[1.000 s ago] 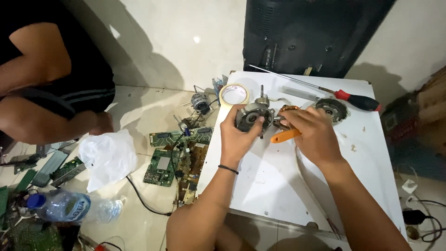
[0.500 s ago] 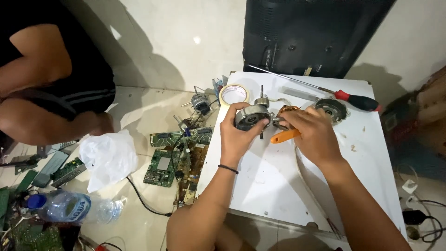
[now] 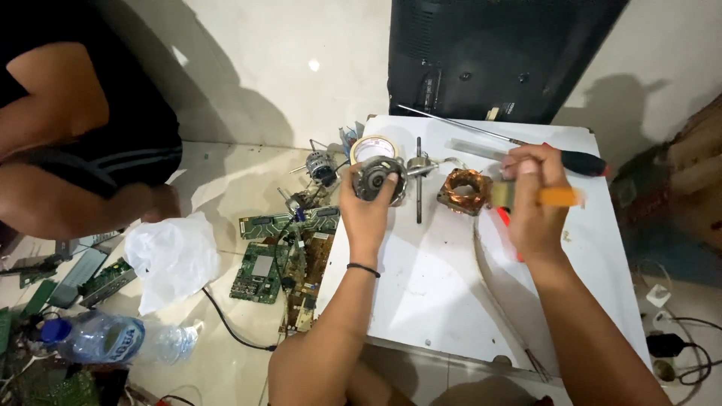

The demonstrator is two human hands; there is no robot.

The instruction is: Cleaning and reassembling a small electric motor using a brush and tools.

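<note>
Motor now split: left hand point(image 3: 370, 201) clamped around grey round end housing point(image 3: 378, 178) at centre frame, lifted off white board point(image 3: 421, 301); copper-wound stator point(image 3: 464, 190) left lying just right of it. Right hand point(image 3: 532, 203) pulled away right, fist closed on orange-handled tool point(image 3: 558, 197) (tip hidden). Rotor shaft point(image 3: 418, 179) lying between housing and stator. Half a second ago all bunched together
</note>
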